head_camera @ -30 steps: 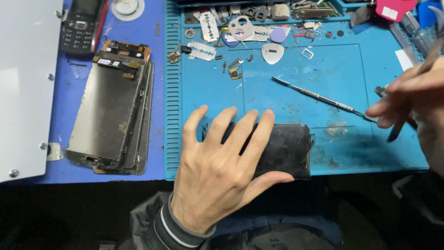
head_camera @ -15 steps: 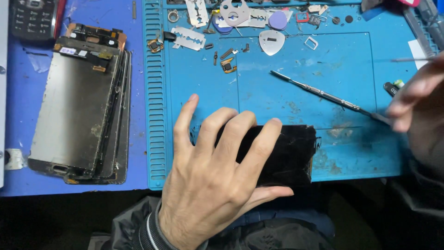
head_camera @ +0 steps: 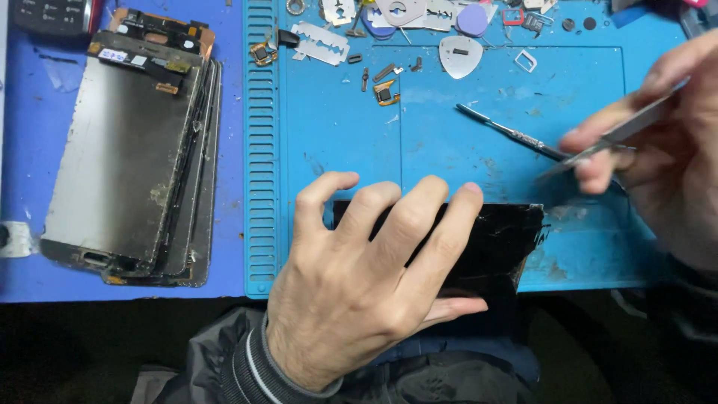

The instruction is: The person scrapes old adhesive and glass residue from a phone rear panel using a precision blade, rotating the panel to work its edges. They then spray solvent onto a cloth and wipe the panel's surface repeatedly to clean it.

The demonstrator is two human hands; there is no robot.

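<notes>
My left hand point(head_camera: 366, 277) lies flat, fingers spread, on a black phone screen panel point(head_camera: 497, 243) at the near edge of a blue repair mat point(head_camera: 329, 135). My right hand point(head_camera: 662, 146) hovers at the right, pinching silver metal tweezers point(head_camera: 598, 146) whose tips point left, just above the panel's far right corner. A thin metal pry tool point(head_camera: 508, 133) lies on the mat, its near end passing under the tweezers.
A stack of removed phone screens and frames point(head_camera: 131, 150) lies on the left on a darker blue surface. Razor blades point(head_camera: 321, 41), a white pick point(head_camera: 460, 56), small screws and parts crowd the mat's far edge. A dark keypad phone point(head_camera: 45, 13) sits far left.
The view has shifted so everything sits further left and nearer. My right hand has come in from the right edge with the tweezers towards the panel. My left hand stays pressed on the panel.
</notes>
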